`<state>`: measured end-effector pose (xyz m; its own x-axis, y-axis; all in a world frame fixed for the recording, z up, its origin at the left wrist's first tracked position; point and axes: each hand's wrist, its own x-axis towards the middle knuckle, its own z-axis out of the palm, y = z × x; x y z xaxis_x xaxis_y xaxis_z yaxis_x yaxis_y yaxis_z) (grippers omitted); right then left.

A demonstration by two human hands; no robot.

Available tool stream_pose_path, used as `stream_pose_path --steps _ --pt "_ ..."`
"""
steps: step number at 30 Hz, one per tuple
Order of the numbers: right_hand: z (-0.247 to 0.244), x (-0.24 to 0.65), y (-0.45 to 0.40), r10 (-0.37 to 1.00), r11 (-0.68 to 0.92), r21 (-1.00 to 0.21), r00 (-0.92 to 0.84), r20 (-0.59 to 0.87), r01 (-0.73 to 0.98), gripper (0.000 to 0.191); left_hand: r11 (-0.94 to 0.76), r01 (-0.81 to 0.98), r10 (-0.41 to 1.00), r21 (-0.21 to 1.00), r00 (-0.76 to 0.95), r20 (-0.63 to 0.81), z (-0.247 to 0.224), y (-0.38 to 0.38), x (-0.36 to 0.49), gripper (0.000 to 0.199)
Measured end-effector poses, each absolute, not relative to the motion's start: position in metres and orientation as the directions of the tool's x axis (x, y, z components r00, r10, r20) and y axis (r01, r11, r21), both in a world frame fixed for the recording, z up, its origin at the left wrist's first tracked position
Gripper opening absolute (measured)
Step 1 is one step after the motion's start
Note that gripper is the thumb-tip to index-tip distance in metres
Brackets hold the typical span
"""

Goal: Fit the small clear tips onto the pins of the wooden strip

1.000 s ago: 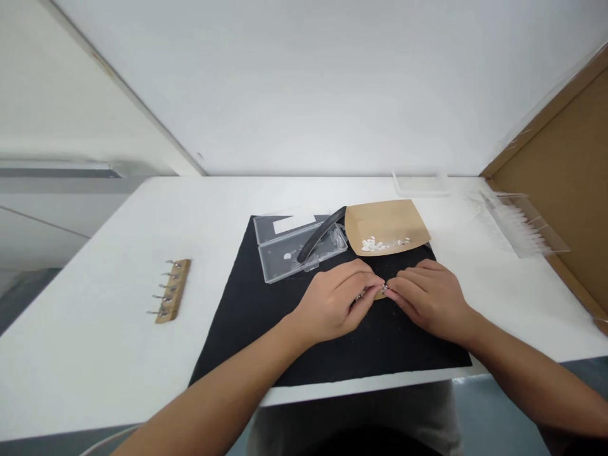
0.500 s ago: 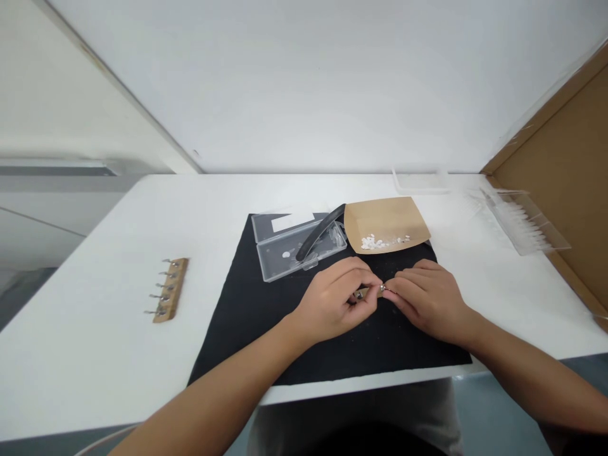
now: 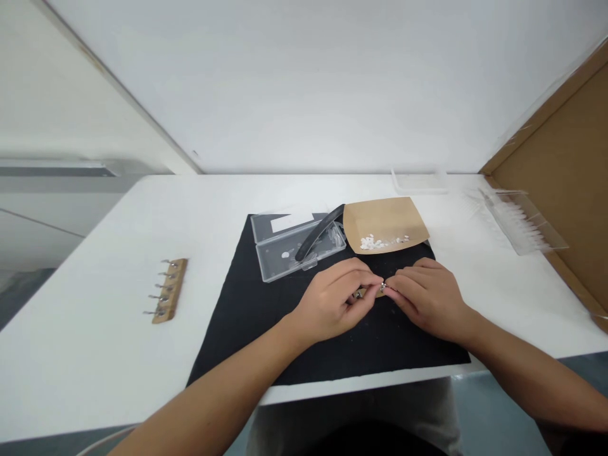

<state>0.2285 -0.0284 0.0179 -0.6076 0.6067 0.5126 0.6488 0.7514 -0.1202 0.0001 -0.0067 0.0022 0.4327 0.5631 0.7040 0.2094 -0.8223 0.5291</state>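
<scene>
While a white surface (image 3: 90,361) spreads beneath everything, a black mat (image 3: 361,351) lies directly under both grips.
Beyond the left grip sits an open clear box (image 3: 275,263); beyond both grips, a cardboard tray (image 3: 387,218). The left hand (image 3: 330,301) is pinched closed on a short tan strip (image 3: 379,294), partly hidden by its fingers. The right hand (image 3: 430,297) pinches at a tiny shiny metal piece (image 3: 382,287), which sits between the two grips, at their fingertips.
</scene>
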Motion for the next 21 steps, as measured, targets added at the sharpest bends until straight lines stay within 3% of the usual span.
stream_pose_path --steps 6,21 --pt "0.0187 0.2278 -0.0285 0.603 0.752 -0.109 -0.610 0.514 0.651 0.026 -0.815 0.198 0.572 0.544 0.423 0.703 0.0023 -0.0081 0.0014 0.017" --pt "0.0208 0.2262 -0.0307 0.619 0.773 -0.243 -0.612 0.492 0.587 0.026 -0.623 0.055 0.741 0.780 0.359 0.567 0.0100 -0.0105 0.0065 0.008"
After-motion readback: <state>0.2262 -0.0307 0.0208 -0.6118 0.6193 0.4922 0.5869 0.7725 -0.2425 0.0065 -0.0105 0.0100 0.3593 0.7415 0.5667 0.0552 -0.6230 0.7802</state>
